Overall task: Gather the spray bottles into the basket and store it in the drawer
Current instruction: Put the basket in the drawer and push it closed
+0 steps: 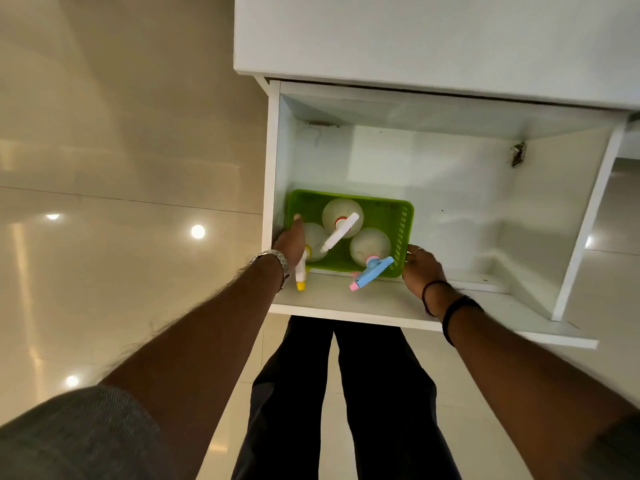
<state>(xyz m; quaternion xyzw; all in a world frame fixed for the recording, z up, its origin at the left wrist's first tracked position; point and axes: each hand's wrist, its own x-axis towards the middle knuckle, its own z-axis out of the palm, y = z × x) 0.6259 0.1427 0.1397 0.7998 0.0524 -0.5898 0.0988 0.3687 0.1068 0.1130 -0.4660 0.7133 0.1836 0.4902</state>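
Observation:
A green plastic basket (pixel 391 211) sits inside the open white drawer (pixel 450 188), in its near left corner. Three white spray bottles stand in the basket: one with a white nozzle (pixel 341 216), one with a yellow tip (pixel 313 239), and one with a blue and pink nozzle (pixel 370 247). My left hand (pixel 291 242) grips the basket's left end, thumb over the rim. At the basket's right near corner, my right hand (pixel 422 268) holds the side wall. The yellow and blue nozzles stick out over the basket's near rim.
The drawer's white front panel (pixel 346 303) lies just below my hands. A white cabinet top (pixel 433 39) overhangs the drawer's back. The drawer's right half holds nothing. Glossy beige floor tiles (pixel 121 133) spread to the left, and my dark trouser legs (pixel 346 393) stand beneath.

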